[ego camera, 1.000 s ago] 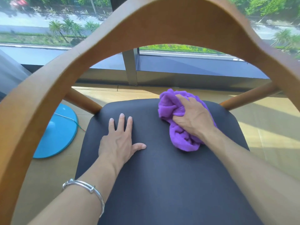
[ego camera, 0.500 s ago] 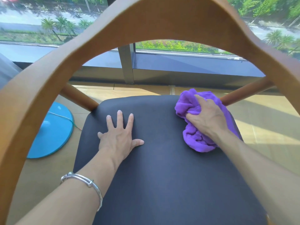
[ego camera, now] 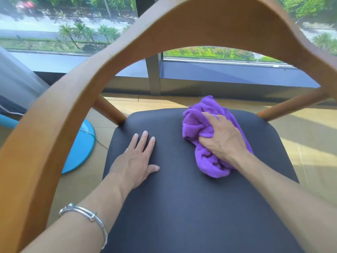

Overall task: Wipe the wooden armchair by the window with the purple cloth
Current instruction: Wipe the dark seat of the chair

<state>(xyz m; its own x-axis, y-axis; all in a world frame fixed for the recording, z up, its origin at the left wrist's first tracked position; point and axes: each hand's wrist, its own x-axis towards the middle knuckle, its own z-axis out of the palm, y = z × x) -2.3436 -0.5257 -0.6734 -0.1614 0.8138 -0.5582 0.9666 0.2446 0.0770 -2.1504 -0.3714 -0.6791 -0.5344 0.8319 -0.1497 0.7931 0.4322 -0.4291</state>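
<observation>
The wooden armchair has a curved tan backrest [ego camera: 76, 95] arching across the view and a dark grey seat [ego camera: 182, 207] below it. Both my arms reach through the gap under the backrest. My right hand [ego camera: 220, 137] presses down on the bunched purple cloth [ego camera: 200, 125], gripping it near the seat's far edge, right of centre. My left hand [ego camera: 135, 159] lies flat on the seat's left part, fingers spread, holding nothing. A silver bangle [ego camera: 87, 216] circles my left wrist.
A round blue base [ego camera: 80, 148] with a thin cord stands on the wooden floor left of the chair. A grey curtain [ego camera: 16, 84] hangs at far left. The window frame [ego camera: 153, 75] and low sill run behind the chair.
My right hand slid the cloth to the right along the seat's far edge, then back toward the centre. My left hand stayed flat on the seat.
</observation>
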